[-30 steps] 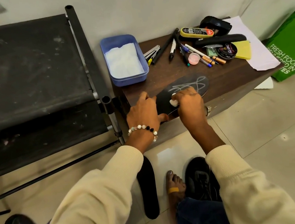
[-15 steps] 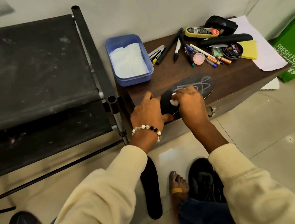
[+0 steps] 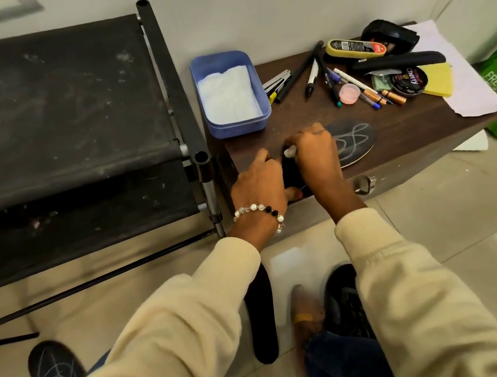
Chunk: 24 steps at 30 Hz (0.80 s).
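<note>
Half the insole (image 3: 356, 142) lies under left fingers (image 3: 264, 159), right fingers (image 3: 312, 134) pinching chalk (image 3: 289, 152).

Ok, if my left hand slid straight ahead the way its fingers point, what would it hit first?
Probably the blue tub: your left hand, holding the black insole, points at its near wall across bare tabletop, though depth is unclear.

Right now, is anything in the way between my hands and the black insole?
Nothing visible. The left hand holds the insole at its near end; the right hand pinches a small white piece over it. The pens and blue tub lie farther back.
</note>
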{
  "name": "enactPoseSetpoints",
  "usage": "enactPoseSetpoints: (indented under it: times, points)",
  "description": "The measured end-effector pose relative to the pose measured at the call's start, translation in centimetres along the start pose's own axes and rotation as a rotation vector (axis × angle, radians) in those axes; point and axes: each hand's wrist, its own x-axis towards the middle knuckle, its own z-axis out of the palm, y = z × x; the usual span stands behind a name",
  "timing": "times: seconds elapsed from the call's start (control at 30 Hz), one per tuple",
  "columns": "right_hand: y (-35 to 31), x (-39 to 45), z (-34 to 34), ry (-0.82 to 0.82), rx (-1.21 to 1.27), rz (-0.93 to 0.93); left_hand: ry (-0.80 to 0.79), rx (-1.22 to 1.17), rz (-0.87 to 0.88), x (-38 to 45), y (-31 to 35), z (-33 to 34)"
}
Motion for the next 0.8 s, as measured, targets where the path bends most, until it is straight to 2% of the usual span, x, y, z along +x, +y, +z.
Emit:
enactPoseSetpoints:
  times: [0.37,0.5,0.63,0.8]
  points:
    - [0.8,-4.3,-0.8,-0.111,-0.007,-0.069,0.045,-0.009,0.021,0.0,-0.2,0.6]
    - [0.5,-4.3,-1.0,-0.062,0.027,-0.111,0.034,-0.027,0.030,0.3,-0.3,0.4]
    - [0.8,-2.0,-0.8,0.010,0.048,-0.041,0.024,-0.020,0.019,0.2,-0.2,0.3]
    - [0.9,0.3,-1.1,-0.054,0.006,0.004,0.004,-0.005,0.006,0.1,-0.1,0.3]
